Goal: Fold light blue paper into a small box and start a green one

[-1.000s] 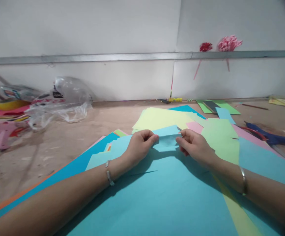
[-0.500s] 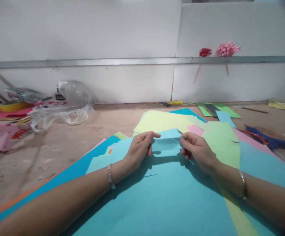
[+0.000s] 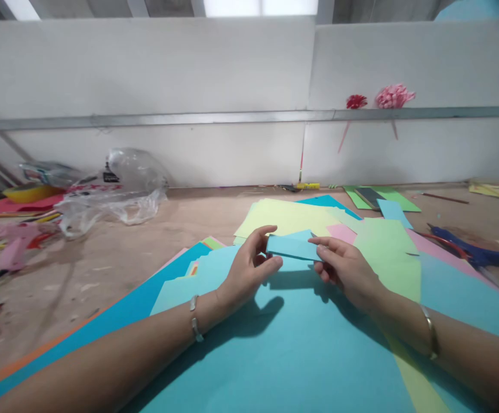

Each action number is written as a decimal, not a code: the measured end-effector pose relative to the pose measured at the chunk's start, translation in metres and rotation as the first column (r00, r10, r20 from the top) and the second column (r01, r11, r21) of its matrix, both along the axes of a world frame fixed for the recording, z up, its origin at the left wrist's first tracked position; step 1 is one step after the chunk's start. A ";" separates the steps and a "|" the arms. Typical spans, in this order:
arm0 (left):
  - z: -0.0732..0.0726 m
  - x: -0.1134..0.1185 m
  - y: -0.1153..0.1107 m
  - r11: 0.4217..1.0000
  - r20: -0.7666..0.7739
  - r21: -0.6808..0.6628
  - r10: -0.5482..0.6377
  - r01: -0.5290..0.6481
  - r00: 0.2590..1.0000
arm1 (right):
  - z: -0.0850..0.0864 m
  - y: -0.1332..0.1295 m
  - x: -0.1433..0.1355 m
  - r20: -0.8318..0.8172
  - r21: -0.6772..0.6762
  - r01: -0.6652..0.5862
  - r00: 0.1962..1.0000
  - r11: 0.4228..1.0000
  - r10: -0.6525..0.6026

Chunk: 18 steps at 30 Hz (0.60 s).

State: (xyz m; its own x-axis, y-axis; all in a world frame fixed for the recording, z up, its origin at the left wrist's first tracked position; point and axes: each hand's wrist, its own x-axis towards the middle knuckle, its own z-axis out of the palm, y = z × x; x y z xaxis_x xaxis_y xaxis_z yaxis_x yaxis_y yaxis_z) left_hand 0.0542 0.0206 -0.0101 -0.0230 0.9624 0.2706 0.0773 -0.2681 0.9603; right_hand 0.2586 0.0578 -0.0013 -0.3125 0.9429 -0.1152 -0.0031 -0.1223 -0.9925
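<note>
A small folded strip of light blue paper (image 3: 295,246) is held above a large light blue sheet (image 3: 275,355). My right hand (image 3: 346,261) pinches its right end between thumb and fingers. At the strip's left end, my left hand (image 3: 252,264) has its thumb and index finger spread apart; whether its other fingers touch the strip from behind, I cannot tell. Just beyond the strip lie pale yellow sheets (image 3: 284,218), and a light green sheet (image 3: 387,246) is beside my right hand.
Blue-handled pliers (image 3: 477,246) lie at the right. At the left are a pink glue gun (image 3: 17,244) and a clear plastic bag (image 3: 135,178). A dark phone-like slab (image 3: 369,198) rests on green paper near the white back wall, where two paper flowers (image 3: 394,96) hang at a metal rail.
My left thumb and index finger have parted from the paper. The strip now shows a narrow folded flat face, tilted toward me. The camera view has risen slightly.
</note>
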 end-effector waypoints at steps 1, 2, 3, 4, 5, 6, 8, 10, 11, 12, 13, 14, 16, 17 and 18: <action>0.001 0.001 -0.001 1.000 -0.043 -0.017 0.001 -0.001 0.999 | 0.000 -0.001 0.000 0.018 0.001 -0.037 0.999 0.999 0.037; 0.002 0.002 -0.001 0.999 -0.082 -0.036 0.003 -0.006 0.997 | -0.001 -0.001 -0.001 0.044 0.010 -0.079 0.996 0.997 0.079; 0.002 0.002 -0.002 0.999 -0.112 -0.047 0.009 -0.015 0.994 | -0.001 -0.001 -0.001 0.081 0.029 -0.121 0.990 0.992 0.118; 0.003 0.003 -0.002 0.998 -0.131 -0.053 0.016 -0.023 0.991 | -0.001 -0.002 -0.001 0.130 0.056 -0.154 0.981 0.986 0.146; 0.003 0.003 -0.003 0.998 -0.137 -0.053 0.023 -0.031 0.990 | -0.002 -0.002 -0.001 0.187 0.092 -0.175 0.970 0.980 0.156; 0.002 0.004 -0.003 0.998 -0.133 -0.044 0.034 -0.040 0.991 | -0.002 -0.002 -0.001 0.247 0.134 -0.184 0.958 0.974 0.147; 0.001 0.005 -0.003 0.998 -0.136 -0.018 0.056 -0.059 0.989 | -0.002 -0.001 -0.001 0.341 0.222 -0.191 0.934 0.956 0.107; 0.000 0.005 -0.003 0.998 -0.142 0.009 0.062 -0.062 0.988 | -0.001 -0.002 -0.001 0.396 0.308 -0.212 0.915 0.928 0.077; -0.001 0.006 -0.003 0.998 -0.137 0.026 0.066 -0.063 0.988 | 0.000 -0.002 -0.001 0.413 0.346 -0.224 0.908 0.911 0.067; -0.001 0.006 -0.003 0.997 -0.126 0.043 0.072 -0.067 0.989 | 0.001 -0.003 -0.001 0.427 0.370 -0.241 0.902 0.897 0.066; -0.001 0.006 -0.003 0.996 -0.107 0.051 0.079 -0.074 0.991 | 0.002 -0.004 -0.001 0.442 0.370 -0.265 0.893 0.890 0.082; 0.000 0.006 -0.003 0.996 -0.080 0.045 0.080 -0.077 0.994 | 0.004 -0.005 0.000 0.457 0.344 -0.295 0.882 0.891 0.115; 0.001 0.007 -0.003 0.997 0.003 0.007 0.077 -0.077 0.997 | 0.007 -0.008 0.000 0.474 0.249 -0.376 0.851 0.892 0.226; 0.001 0.007 -0.004 0.997 0.046 -0.021 0.072 -0.071 0.996 | 0.009 -0.009 0.001 0.475 0.212 -0.418 0.834 0.883 0.281; 0.002 0.008 -0.004 0.997 0.083 -0.049 0.067 -0.063 0.994 | 0.009 -0.009 0.001 0.480 0.200 -0.451 0.819 0.870 0.314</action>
